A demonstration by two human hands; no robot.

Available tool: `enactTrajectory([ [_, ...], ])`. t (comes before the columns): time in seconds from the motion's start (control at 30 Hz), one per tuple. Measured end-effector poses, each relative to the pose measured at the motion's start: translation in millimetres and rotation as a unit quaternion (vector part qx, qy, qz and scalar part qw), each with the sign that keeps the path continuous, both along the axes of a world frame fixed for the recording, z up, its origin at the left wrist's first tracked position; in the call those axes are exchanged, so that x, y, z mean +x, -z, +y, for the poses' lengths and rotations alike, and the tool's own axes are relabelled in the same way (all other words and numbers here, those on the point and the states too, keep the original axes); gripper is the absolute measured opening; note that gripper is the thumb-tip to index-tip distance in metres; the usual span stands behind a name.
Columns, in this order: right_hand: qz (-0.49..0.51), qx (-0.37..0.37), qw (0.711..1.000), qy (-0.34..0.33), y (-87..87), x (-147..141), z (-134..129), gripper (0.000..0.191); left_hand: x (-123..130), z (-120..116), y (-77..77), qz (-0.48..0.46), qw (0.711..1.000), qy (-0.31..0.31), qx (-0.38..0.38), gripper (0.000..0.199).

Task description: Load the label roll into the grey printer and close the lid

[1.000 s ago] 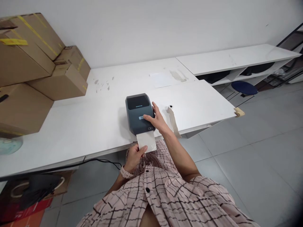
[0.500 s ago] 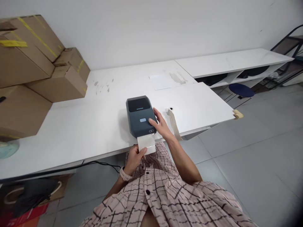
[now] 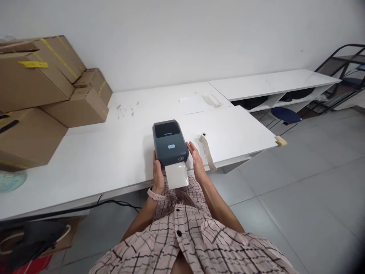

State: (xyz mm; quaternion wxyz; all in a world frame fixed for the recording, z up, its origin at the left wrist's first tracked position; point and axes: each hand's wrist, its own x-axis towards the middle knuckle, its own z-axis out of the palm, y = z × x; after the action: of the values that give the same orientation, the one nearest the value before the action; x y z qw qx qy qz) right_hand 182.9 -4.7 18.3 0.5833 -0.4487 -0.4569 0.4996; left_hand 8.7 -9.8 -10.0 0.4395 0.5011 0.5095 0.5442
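Note:
A dark grey label printer (image 3: 170, 144) sits near the front edge of the white table. From its front slot a blank whitish label strip (image 3: 177, 176) sticks out past the table edge. My left hand (image 3: 157, 174) lies along the printer's front left side, fingers extended, with a pale pink band on the wrist. On the other side, my right hand (image 3: 196, 160) is beside the printer's right front corner, its fingers stretched out and holding nothing. A small roll of paper (image 3: 208, 152) stands to the right, its backing strip trailing over the table edge.
Cardboard boxes (image 3: 51, 87) with yellow tape are stacked at the left of the table (image 3: 125, 140). A white sheet (image 3: 192, 105) lies further back. At the right are a blue stool (image 3: 285, 114) and a dark metal rack (image 3: 340, 68). Black cables hang under the front edge.
My left hand has let go of the label strip and moved up to the printer's left side. My right hand has come off the printer's top. The view has shifted slightly.

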Motion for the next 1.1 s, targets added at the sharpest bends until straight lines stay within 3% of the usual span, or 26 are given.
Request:
enactTrajectory([
  [0.17,0.008,0.011,1.000,0.009,4.4,-1.0,-1.7,0.074,1.4,-3.6,-0.2,0.047,0.996,-0.066,0.024,0.074],
  [0.5,0.038,0.012,0.999,0.000,-3.6,0.4,-0.4,0.064,-2.0,0.3,-7.5,0.103,0.991,-0.085,0.031,0.079],
  [0.63,0.020,0.065,0.997,-0.020,-25.8,2.0,20.6,0.068,-5.7,22.0,-30.4,0.080,0.988,-0.077,0.104,0.071],
  [0.73,-0.023,0.125,0.990,-0.055,-54.1,2.9,57.8,0.073,-14.7,54.7,-52.6,0.077,0.985,-0.063,0.144,0.058],
  [0.83,-0.104,0.162,0.979,-0.064,-78.2,-1.5,100.8,0.081,-26.1,86.8,-62.0,0.123,0.978,-0.107,0.131,0.052],
  [0.9,-0.175,0.186,0.966,-0.023,-86.7,-7.6,122.0,0.085,-33.2,100.4,-59.9,0.189,0.971,-0.128,0.077,0.054],
  [1.0,-0.303,0.216,0.928,0.034,-87.6,-18.7,137.1,0.072,-40.2,108.3,-53.4,0.289,0.954,-0.079,-0.031,0.054],
  [1.1,-0.493,0.187,0.847,-0.071,-80.6,-30.7,142.0,0.051,-41.6,109.6,-52.6,0.359,0.930,-0.022,-0.079,0.055],
])
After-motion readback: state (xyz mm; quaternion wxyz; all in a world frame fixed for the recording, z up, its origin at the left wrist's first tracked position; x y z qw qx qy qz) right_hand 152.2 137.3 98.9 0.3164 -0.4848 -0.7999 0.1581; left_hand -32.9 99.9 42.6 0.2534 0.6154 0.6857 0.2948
